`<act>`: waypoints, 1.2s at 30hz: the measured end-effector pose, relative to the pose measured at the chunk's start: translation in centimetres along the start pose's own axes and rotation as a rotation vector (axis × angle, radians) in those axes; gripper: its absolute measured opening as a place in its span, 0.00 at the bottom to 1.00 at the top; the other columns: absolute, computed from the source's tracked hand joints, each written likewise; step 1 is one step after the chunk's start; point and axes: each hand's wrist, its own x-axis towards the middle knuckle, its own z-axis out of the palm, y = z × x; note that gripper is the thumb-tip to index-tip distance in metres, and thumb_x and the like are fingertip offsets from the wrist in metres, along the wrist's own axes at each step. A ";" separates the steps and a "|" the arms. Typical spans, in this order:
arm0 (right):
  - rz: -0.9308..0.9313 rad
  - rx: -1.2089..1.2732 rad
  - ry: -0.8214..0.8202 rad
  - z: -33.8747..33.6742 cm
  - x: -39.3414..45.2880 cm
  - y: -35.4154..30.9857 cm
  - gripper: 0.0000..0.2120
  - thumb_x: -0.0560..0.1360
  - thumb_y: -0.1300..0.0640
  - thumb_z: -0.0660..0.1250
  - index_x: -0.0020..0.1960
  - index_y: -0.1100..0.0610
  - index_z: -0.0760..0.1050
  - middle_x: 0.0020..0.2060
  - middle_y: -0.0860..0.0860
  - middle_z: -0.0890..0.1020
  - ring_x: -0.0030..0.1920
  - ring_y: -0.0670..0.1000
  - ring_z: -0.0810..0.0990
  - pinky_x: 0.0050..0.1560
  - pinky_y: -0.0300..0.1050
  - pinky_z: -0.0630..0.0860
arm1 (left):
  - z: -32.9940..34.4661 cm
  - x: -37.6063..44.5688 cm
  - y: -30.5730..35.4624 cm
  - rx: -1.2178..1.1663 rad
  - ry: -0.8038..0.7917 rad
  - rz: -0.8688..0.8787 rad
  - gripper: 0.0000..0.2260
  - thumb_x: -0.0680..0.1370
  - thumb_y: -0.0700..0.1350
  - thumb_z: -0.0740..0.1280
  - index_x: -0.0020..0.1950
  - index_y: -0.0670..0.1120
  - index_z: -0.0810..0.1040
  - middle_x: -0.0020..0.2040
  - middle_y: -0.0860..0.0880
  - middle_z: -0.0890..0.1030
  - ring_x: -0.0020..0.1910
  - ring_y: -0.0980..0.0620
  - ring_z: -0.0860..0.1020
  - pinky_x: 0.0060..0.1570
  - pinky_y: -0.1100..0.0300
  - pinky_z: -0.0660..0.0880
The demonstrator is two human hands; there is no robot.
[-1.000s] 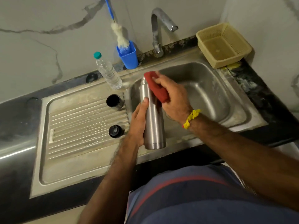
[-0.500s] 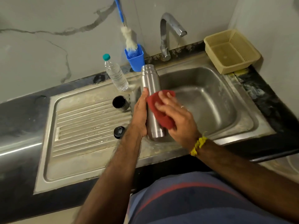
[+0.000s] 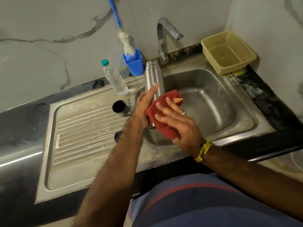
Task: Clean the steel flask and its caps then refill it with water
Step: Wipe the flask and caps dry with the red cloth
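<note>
On your left, the water bottle (image 3: 116, 82) stands by the drainboard, where two black caps (image 3: 120, 107) sit; your forearm partly hides the nearer one. Your left hand (image 3: 144, 105) grips the steel flask (image 3: 153, 76) over the sink (image 3: 242, 126), while your right hand (image 3: 178, 123) presses a red cloth (image 3: 161, 115) around it; brush holder (image 3: 134, 63), tap (image 3: 164, 38) and basket (image 3: 229, 51) stand behind

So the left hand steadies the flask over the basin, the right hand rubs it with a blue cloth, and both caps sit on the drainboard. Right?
Not quite: the cloth is red, not blue, as the head view shows. The rest holds: the left hand steadies the flask over the basin, the right hand rubs it, and both caps sit on the drainboard.
</note>
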 end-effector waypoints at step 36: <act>0.082 -0.103 -0.004 0.2 2.8 1.1 0.30 0.69 0.72 0.71 0.69 0.58 0.75 0.73 0.55 0.71 0.76 0.59 0.65 0.70 0.59 0.71 | 0.0 -3.3 -2.4 -0.043 0.045 0.088 0.29 0.77 0.61 0.64 0.70 0.43 0.77 0.65 0.33 0.79 0.66 0.35 0.78 0.68 0.32 0.71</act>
